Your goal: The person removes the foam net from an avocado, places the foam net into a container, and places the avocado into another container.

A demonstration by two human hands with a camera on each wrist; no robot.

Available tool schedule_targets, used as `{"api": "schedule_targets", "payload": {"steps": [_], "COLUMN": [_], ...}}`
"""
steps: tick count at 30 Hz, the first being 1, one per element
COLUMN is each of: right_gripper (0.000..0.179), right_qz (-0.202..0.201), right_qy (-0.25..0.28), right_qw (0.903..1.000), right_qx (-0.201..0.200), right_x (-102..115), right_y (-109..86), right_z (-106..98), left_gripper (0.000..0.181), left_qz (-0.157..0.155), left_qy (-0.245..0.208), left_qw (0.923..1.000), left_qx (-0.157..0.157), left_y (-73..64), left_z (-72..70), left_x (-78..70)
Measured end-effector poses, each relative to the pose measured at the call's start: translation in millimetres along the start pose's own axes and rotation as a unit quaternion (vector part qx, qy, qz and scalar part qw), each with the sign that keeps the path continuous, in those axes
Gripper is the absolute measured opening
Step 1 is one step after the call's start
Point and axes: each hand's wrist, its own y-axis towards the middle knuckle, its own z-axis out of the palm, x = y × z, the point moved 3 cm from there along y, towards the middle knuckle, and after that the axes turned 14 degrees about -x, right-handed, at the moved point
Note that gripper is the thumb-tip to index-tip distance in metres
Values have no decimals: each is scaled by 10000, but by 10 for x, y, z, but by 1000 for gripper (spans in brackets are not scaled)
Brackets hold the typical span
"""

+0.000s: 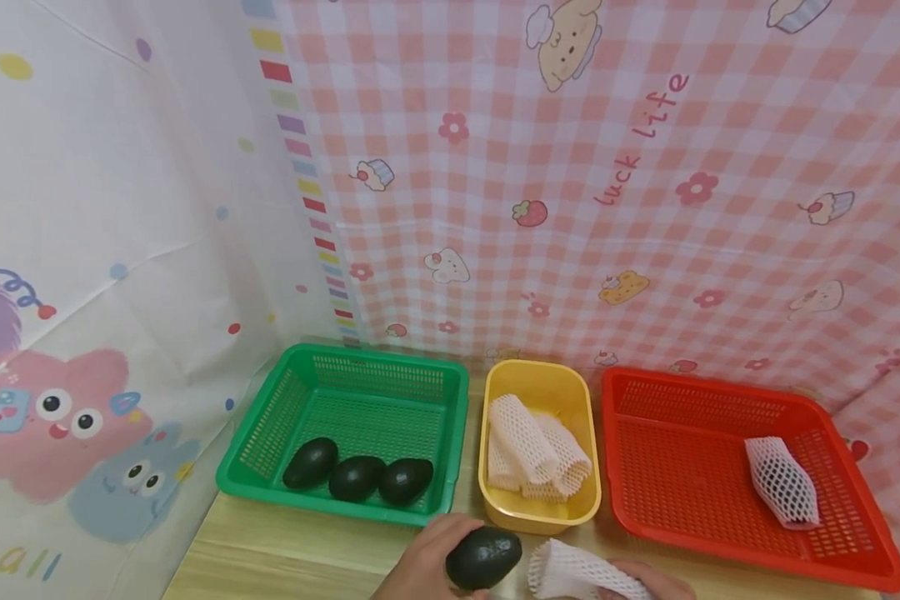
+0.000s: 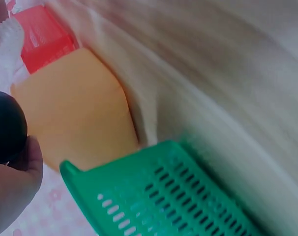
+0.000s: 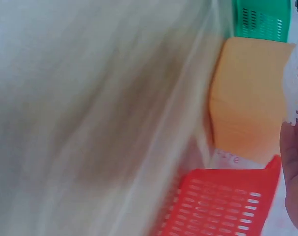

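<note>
In the head view my left hand grips a dark avocado in front of the yellow bin, its narrower end pointing right. Just right of it, my right hand holds a white foam net sleeve whose open end faces the avocado, with a small gap between them. The left wrist view has the avocado at its left edge above the thumb. At the right edge of the right wrist view, the foam net rises from the fingers.
A green basket at left holds three avocados. The yellow bin in the middle contains several foam nets. At right, a red basket has one net-wrapped avocado. A checked cloth hangs behind.
</note>
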Motion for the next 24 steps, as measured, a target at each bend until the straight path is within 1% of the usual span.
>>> {"api": "schedule_targets", "payload": {"steps": [1, 2, 3, 5, 6, 9, 10, 12, 16, 19, 24], "right_gripper": [34, 36, 38, 43, 44, 46, 45, 42, 40, 40, 43], "right_qz": [-7, -73, -64, -159, -198, -210, -145, -55, 255, 317, -93], "right_qy": [47, 105, 60, 204, 288, 425, 432, 383, 144, 255, 676], "right_qw": [10000, 9997, 9988, 9976, 9968, 9945, 9940, 9923, 9872, 9853, 9837], "right_qx": [-54, -205, -472, -643, -725, -932, -991, -1180, -1566, -1659, -1663], "right_x": [45, 102, 191, 307, 357, 468, 500, 560, 646, 677, 681], "right_y": [6, 12, 11, 39, 59, 129, 155, 207, 304, 386, 559], "right_z": [-16, -30, -56, -91, -105, -148, -157, -177, -221, -255, -284], "left_gripper": [71, 73, 75, 76, 76, 76, 76, 76, 76, 75, 72], "left_qz": [118, 199, 234, 356, 320, 346, 385, 349, 367, 384, 483], "left_qy": [11, 18, 28, 107, 162, 515, 627, 760, 835, 955, 1253], "left_qw": [9999, 9996, 9993, 9981, 9979, 9947, 9931, 9908, 9881, 9859, 9803], "left_qx": [-103, -208, -300, -482, -543, -823, -915, -1062, -1235, -1322, -1445], "left_y": [13, 28, 43, 78, 98, 152, 169, 203, 270, 308, 365], "left_z": [-31, -66, -102, -173, -207, -307, -338, -393, -465, -503, -575], "left_x": [-5, -11, -12, -9, -3, 18, 27, 50, 106, 150, 210]}}
